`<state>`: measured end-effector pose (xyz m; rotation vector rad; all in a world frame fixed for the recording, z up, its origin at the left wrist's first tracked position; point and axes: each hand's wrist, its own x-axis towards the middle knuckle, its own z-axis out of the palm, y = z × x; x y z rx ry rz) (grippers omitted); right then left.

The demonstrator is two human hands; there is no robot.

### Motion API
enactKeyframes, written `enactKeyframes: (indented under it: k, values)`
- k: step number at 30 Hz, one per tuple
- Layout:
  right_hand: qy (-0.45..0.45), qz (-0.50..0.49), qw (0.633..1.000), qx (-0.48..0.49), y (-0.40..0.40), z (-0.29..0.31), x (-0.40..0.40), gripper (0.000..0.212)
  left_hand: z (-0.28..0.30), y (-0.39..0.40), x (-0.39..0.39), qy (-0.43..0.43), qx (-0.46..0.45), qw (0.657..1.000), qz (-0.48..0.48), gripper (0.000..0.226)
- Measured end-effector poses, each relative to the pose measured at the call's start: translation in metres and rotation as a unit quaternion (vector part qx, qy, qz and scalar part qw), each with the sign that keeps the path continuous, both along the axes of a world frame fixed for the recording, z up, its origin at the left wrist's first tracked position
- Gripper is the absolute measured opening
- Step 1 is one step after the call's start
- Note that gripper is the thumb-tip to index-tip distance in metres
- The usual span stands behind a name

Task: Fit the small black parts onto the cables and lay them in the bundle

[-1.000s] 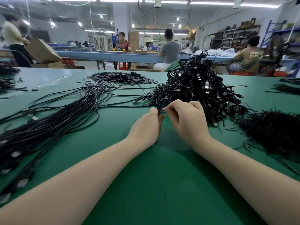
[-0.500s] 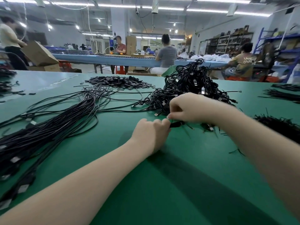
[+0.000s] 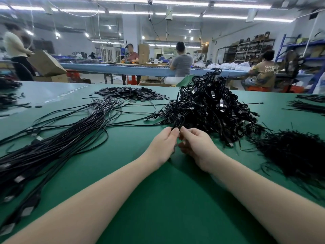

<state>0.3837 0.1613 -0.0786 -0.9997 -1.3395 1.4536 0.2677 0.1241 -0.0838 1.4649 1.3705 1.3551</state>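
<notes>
Both hands, left hand (image 3: 163, 144) and right hand (image 3: 196, 145), are pinched on one looped cable (image 3: 178, 121) just before the tangled heap (image 3: 211, 110). Neighbouring strands could be dragged along if it is pulled; the bundle (image 3: 52, 147) lies left of the heap.

Under your left hand (image 3: 162, 147) and right hand (image 3: 197, 147) the green table mat (image 3: 158, 199) looks smooth and matt, with a soft sheen. The cable bundle (image 3: 52, 147) to your left has smooth, slightly glossy black plastic jackets. The cable heap (image 3: 211, 106) just beyond your fingers looks the same, with small shiny metal plug tips.
</notes>
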Motion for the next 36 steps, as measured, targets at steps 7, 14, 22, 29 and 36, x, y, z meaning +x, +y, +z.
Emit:
enactKeyframes:
  k: [7,14,22,29,36]
  values:
    - [0.041,-0.031,0.998,0.029,-0.003,-0.006,0.000,0.019,0.001,0.006,-0.003,-0.035,-0.026,0.999,-0.030,0.005]
    - [0.053,0.038,0.998,0.010,-0.007,0.001,0.007,0.017,0.001,0.003,-0.005,-0.054,-0.031,0.997,-0.039,0.006]
    - [0.058,0.073,0.996,0.003,-0.009,0.004,0.012,0.008,0.001,0.001,-0.007,-0.068,-0.029,0.997,-0.037,0.005]
    - [-0.019,-0.004,0.991,0.129,-0.010,0.001,0.010,0.007,-0.001,0.003,-0.008,-0.063,-0.024,0.997,-0.034,0.007]
    - [-0.118,-0.036,0.969,0.215,-0.006,0.003,0.013,0.008,-0.002,0.002,-0.005,-0.066,-0.033,0.996,-0.043,0.011]
